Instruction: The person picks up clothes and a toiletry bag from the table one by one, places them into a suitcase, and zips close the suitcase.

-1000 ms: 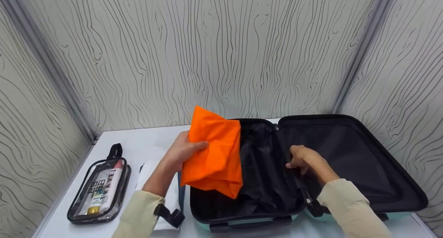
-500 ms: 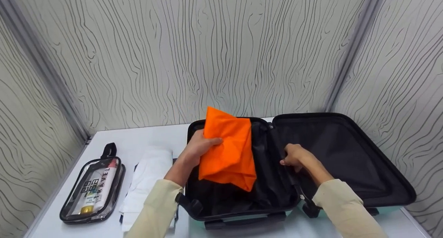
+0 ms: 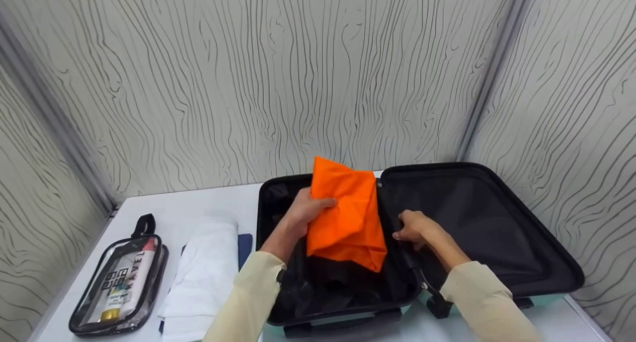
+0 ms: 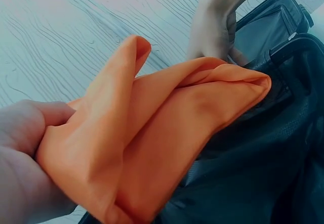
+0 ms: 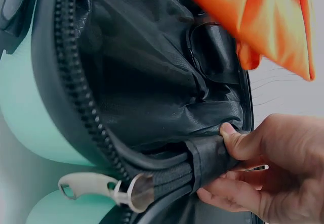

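Note:
My left hand (image 3: 304,210) grips a folded orange cloth (image 3: 345,215) by its left edge, thumb on top. The cloth hangs above the left half of an open suitcase (image 3: 343,309) with a black lining and mint-green shell. In the left wrist view the cloth (image 4: 157,133) shows loose folds and a raised corner. At the hinge between the two halves, my right hand (image 3: 420,227) pinches the black lining strip (image 5: 207,155) between thumb and fingers, as the right wrist view shows. A metal zipper pull (image 5: 91,183) dangles near that strip.
Left of the suitcase lies a folded white cloth (image 3: 203,277) over a dark blue one (image 3: 244,247). Farther left is a clear toiletry pouch (image 3: 119,285) with a bottle and tube inside. Patterned wall panels (image 3: 298,83) enclose the back and sides.
My left hand has carried the orange cloth rightward, from the suitcase's left edge to over its left half. The right hand keeps its pinch at the hinge. The head view has shifted slightly.

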Demonstrator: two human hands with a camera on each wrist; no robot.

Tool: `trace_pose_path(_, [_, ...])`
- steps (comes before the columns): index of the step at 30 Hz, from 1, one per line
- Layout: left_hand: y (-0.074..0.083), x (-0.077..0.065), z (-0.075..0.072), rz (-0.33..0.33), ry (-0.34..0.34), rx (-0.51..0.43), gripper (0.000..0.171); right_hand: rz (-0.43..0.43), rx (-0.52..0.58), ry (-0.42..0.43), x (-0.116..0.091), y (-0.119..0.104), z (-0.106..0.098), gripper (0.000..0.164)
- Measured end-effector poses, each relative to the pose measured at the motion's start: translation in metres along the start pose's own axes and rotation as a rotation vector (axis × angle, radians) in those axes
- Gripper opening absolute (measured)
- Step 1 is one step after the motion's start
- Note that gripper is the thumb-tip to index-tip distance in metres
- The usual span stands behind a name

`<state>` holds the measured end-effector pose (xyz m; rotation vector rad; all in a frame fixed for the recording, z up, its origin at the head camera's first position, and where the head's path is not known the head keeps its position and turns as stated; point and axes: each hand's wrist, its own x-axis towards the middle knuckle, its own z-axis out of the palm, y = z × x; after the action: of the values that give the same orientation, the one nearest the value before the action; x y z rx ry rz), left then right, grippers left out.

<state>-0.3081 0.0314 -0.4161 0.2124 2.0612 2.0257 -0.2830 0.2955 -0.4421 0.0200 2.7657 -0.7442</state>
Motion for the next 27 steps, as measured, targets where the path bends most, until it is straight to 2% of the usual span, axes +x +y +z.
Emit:
trace_pose_path(5, [-0.01,0.015,0.011,-0.003,-0.002,0.0,0.038,-0.005,-0.008,0.009,-0.001,0.001,0.0,0.03])
trace_pose_path(11, [-0.024,0.031,0.015,0.003,-0.001,-0.001,0.04,0.016,-0.075,0.007,0.0,-0.002,0.001,0.035])
trace_pose_path(16, [-0.036,0.046,0.02,-0.026,0.007,-0.045,0.042,0.027,-0.05,-0.016,0.002,-0.002,0.002,0.057])
trace_pose_path(20, [-0.056,0.058,0.021,-0.041,0.017,-0.074,0.045,0.018,-0.032,-0.017,0.001,-0.001,0.001,0.061])
trace_pose_path(23, [-0.078,0.063,0.017,-0.06,0.04,-0.063,0.045,0.028,-0.039,0.008,-0.001,-0.002,0.001,0.054])
trace_pose_path(27, [-0.106,0.058,0.01,-0.169,0.109,-0.002,0.046,0.043,-0.049,0.026,-0.002,-0.002,0.002,0.051])
